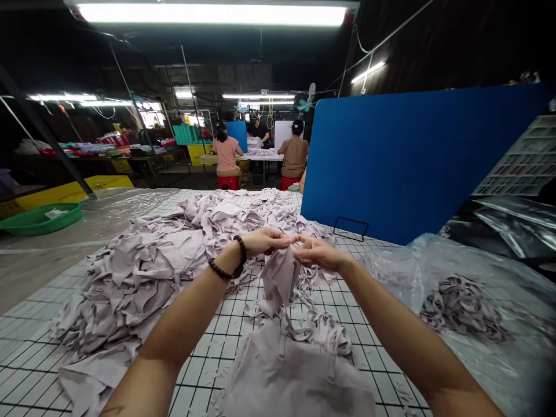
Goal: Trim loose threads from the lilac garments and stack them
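Observation:
My left hand (268,240), with dark beaded bracelets at the wrist, pinches the top edge of a pale mauve fabric piece (280,278). Facing it, my right hand (316,252) is closed on the same piece, the fingertips of both hands almost meeting. The cloth hangs down between them over the table. Below lies a stack of flat mauve fabric pieces (295,376) with narrow straps. Just behind that stack is a small bunch of gathered strips (328,333). A big heap of loose mauve fabric (147,272) spreads to the left and beyond my hands.
The white table (204,359) has a black grid and small scraps. A blue panel (391,168) stands at right, near a clear plastic bag (486,341) with fabric strips. A green basin (43,219) sits far left. Several people (295,152) are at another table behind.

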`<state>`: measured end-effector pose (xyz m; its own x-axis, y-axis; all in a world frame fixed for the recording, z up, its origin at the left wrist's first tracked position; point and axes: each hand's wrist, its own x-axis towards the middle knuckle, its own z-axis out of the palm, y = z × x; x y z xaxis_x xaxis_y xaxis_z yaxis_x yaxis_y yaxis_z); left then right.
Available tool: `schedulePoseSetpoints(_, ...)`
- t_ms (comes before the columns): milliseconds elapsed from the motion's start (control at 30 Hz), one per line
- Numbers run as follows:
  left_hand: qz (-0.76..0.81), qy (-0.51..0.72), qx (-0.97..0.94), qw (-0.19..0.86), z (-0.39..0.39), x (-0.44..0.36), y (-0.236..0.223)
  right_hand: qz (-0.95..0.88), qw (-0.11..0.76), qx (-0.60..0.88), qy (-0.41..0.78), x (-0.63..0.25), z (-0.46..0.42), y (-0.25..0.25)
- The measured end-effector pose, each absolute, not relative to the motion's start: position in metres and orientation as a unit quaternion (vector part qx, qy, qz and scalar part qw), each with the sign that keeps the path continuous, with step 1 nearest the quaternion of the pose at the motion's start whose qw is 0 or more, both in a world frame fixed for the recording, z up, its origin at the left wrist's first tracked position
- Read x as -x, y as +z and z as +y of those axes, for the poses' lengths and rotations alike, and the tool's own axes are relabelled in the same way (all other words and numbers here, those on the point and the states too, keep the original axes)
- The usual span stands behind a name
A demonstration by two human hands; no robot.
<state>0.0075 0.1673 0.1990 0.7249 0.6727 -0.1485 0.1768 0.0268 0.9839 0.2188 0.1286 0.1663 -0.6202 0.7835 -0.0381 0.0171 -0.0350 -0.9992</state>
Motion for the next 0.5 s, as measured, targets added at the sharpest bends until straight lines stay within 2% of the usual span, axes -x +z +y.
schedulePoseSetpoints(133,0.318,0.272,-0.596,0.685,0.170,0.010,0.215,-0.653,0.197,0.279,0.675,-0.212,0.125,0.140)
schedulePoseSetpoints(233,0.333,0.366,-0.545,0.677,0.172,0.030,0.231,-0.667,0.151,0.301,0.665,-0.213,0.129,0.120)
schedulePoseSetpoints(400,0.287,0.406,-0.568,0.655,0.171,0.065,0.255,-0.690,0.154,0.350,0.615,-0.233,0.137,0.111)
schedulePoseSetpoints(500,0.331,0.408,-0.584,0.619,0.169,0.076,0.257,-0.715,0.156,0.371,0.571,-0.247,0.138,0.122)
